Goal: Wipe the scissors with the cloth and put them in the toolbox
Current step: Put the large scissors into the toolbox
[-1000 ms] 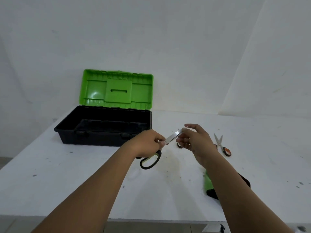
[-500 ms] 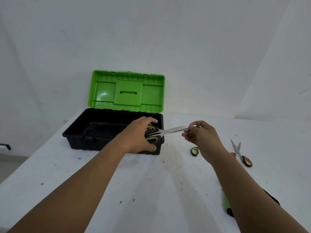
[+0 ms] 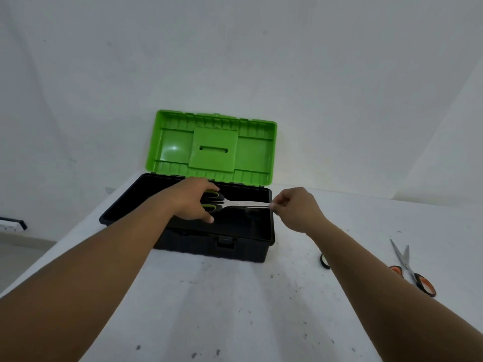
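Observation:
A black toolbox with an upright green lid stands open on the white table. Black-and-green scissors hang level over the open box, blades pointing right. My left hand grips their handles above the box's middle. My right hand pinches the blade tips at the box's right rim. No cloth can be seen in either hand.
Orange-handled scissors lie on the table at the right. A small dark roll sits beside the box's right front corner. The tabletop is speckled with dirt. A wall socket is at the far left.
Both hands carried the black-and-green scissors left and forward, from in front of the toolbox to above its open inside. The view has closed in on the box.

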The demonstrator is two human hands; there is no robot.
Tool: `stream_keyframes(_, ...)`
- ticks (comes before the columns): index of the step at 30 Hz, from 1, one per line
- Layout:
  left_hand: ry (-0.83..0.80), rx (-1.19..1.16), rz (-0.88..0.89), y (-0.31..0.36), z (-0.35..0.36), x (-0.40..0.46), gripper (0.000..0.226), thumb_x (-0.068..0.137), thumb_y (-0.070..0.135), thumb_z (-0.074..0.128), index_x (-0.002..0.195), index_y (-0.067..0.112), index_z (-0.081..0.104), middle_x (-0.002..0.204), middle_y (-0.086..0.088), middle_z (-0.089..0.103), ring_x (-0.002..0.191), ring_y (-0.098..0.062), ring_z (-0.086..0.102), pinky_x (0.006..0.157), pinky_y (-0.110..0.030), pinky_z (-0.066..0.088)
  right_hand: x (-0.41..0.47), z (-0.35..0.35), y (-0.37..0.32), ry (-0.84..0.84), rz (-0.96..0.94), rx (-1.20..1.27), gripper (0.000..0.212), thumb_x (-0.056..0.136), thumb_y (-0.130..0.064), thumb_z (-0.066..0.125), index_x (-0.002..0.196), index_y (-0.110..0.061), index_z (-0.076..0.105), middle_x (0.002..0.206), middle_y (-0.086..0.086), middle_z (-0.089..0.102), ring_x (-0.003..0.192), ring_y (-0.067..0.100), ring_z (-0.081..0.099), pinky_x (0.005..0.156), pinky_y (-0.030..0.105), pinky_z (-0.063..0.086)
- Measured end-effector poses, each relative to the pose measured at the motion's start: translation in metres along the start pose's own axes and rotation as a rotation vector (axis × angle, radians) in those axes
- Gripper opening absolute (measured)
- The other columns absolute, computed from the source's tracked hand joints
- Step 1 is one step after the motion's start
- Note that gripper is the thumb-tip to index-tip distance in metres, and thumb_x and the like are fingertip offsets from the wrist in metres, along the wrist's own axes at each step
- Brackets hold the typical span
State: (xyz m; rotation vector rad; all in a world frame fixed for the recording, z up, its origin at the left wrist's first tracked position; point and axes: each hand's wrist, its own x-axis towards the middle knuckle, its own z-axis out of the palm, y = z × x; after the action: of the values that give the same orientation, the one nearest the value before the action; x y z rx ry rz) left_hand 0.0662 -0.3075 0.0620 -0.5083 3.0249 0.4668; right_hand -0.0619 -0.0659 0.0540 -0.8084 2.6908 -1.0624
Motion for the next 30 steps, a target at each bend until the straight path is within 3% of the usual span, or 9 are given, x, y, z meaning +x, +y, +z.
stream_keyframes(4,-0.061,0.066,-0.051,-0.021,0.002,0.022,0.096,0.077,0.031,0.094,0.157,0.017,0.045,0.152,-0.007,0.049,0.139,-0.030,0.051,0.115,-0.039,0.045,0.027,0.022,-0.025,-0.078,-0.124,-0.414,0.012,0.094,-0.027,0.070,0.099,-0.016,0.074,0.100,0.007,0.072,0.097,0.030,0.067,0.079,0.033,0.053)
stream_keyframes(9,-0.080,0.136,-0.064,-0.038,0.008,0.042,0.091,0.075,0.037,0.094,0.153,0.018,0.051,0.148,-0.005,0.054,0.135,-0.027,0.055,0.111,-0.037,0.047,0.046,0.042,-0.042,-0.100,-0.208,-0.720,0.010,0.097,-0.020,0.065,0.102,-0.013,0.068,0.102,0.011,0.064,0.106,0.033,0.059,0.079,0.033,0.037)
stream_keyframes(14,-0.119,0.227,-0.083,-0.036,0.019,0.059,0.093,0.073,0.041,0.094,0.154,0.019,0.052,0.150,-0.003,0.057,0.135,-0.026,0.057,0.111,-0.038,0.049,0.046,0.047,-0.038,-0.153,-0.177,-0.592,0.020,0.098,-0.026,0.065,0.113,-0.016,0.073,0.114,0.009,0.071,0.108,0.033,0.067,0.089,0.036,0.053)
stream_keyframes(18,-0.127,0.225,-0.121,-0.036,0.027,0.067,0.092,0.075,0.041,0.093,0.154,0.018,0.052,0.150,-0.004,0.058,0.134,-0.027,0.058,0.111,-0.039,0.050,0.022,0.048,-0.031,-0.151,-0.184,-0.483,0.018,0.097,-0.038,0.065,0.104,-0.025,0.074,0.109,0.003,0.073,0.104,0.030,0.067,0.093,0.038,0.054)
stream_keyframes(22,-0.100,0.184,-0.146,-0.043,0.035,0.070,0.083,0.077,0.039,0.093,0.149,0.016,0.057,0.148,-0.008,0.059,0.132,-0.028,0.059,0.110,-0.039,0.051,-0.018,0.053,-0.021,-0.066,-0.283,-0.373,0.021,0.100,-0.044,0.060,0.097,-0.028,0.073,0.092,-0.008,0.074,0.094,0.020,0.066,0.094,0.035,0.049)
stream_keyframes(25,-0.065,0.163,-0.140,-0.049,0.041,0.069,0.073,0.078,0.036,0.092,0.143,0.018,0.063,0.147,-0.009,0.059,0.132,-0.028,0.060,0.110,-0.039,0.050,-0.037,0.062,-0.012,-0.046,-0.371,-0.324,0.030,0.104,-0.049,0.052,0.092,-0.028,0.070,0.080,-0.012,0.063,0.085,0.016,0.059,0.088,0.035,0.044)
stream_keyframes(30,-0.044,0.142,-0.134,-0.053,0.044,0.063,0.068,0.083,0.036,0.089,0.144,0.022,0.063,0.149,-0.008,0.058,0.134,-0.028,0.058,0.112,-0.042,0.048,-0.046,0.080,0.002,-0.015,-0.429,-0.356,0.049,0.107,-0.058,0.031,0.072,-0.029,0.049,0.063,-0.009,0.046,0.064,0.013,0.044,0.088,0.033,0.038)
